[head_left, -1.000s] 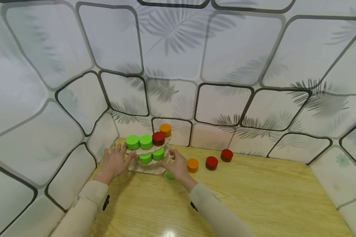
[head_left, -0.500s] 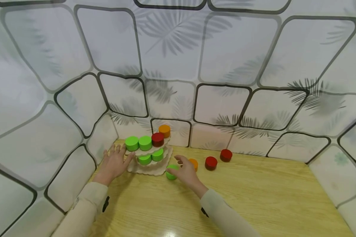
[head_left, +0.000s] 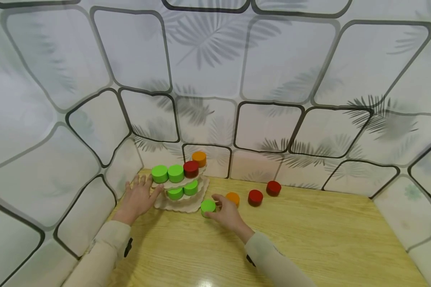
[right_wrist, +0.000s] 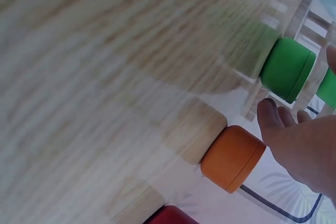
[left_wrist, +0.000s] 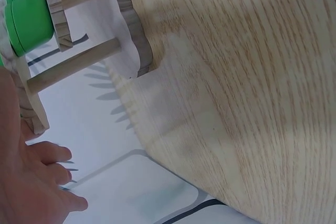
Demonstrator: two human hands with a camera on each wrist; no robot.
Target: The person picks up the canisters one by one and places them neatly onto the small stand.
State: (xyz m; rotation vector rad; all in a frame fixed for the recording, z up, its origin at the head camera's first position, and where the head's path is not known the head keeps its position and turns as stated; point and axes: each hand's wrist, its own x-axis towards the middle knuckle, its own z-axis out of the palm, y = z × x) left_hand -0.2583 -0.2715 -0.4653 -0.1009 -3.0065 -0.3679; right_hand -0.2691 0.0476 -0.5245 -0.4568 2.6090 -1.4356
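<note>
A tiered wooden stand (head_left: 181,206) with wavy edges is at the left of the table. Its top tier bears two green round lidded boxes (head_left: 176,173), a red one (head_left: 191,169) and an orange one (head_left: 199,159). Lower down sit two more green boxes (head_left: 190,187). My left hand (head_left: 138,198) rests at the stand's left end, fingers extended; in the left wrist view they reach past a tier's edge. My right hand (head_left: 228,215) spreads thumb and fingers about a green box (head_left: 208,207) on the table. In the right wrist view, a gap shows between fingertips and that box (right_wrist: 289,70).
Right of my right hand, an orange box (head_left: 233,199) and two red boxes (head_left: 255,197) stand in a loose row on the wooden table (head_left: 319,235). Patterned wall panels (head_left: 273,127) close off the back and both sides.
My right hand has left the stand's right side, moved right and towards me, and come down around the green box on the table. My left hand has stayed in place.
</note>
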